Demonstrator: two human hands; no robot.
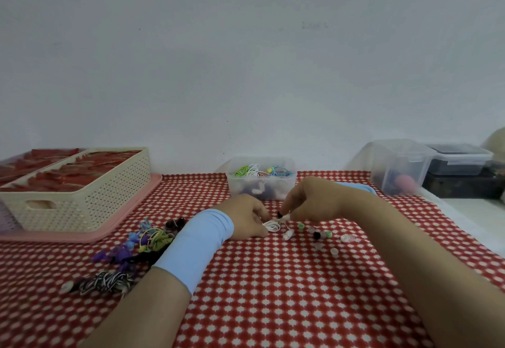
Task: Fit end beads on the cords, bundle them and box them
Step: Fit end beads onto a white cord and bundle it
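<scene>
Bead-fitting step in hand; left grip (247, 218) curled round the coiled white cord (272, 227), low on the counter (273, 293); right grip (306, 202) pinches the cord's end, probably with a bead, too small to confirm; loose beads (317, 235) just beside; next: seat bead firmly, then bundle; box (232, 186) behind.

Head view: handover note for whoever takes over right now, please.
Left hand: grips the coiled white cord on the checked cloth.
Right hand: pinches that cord's end; bead fit unclear.
Loose beads lie right of the cord.
Done: bundled cords lie left of the left forearm; clear box behind the hands holds cords.
Left: finish this cord's beads, bundle it, box the bundles.
</scene>
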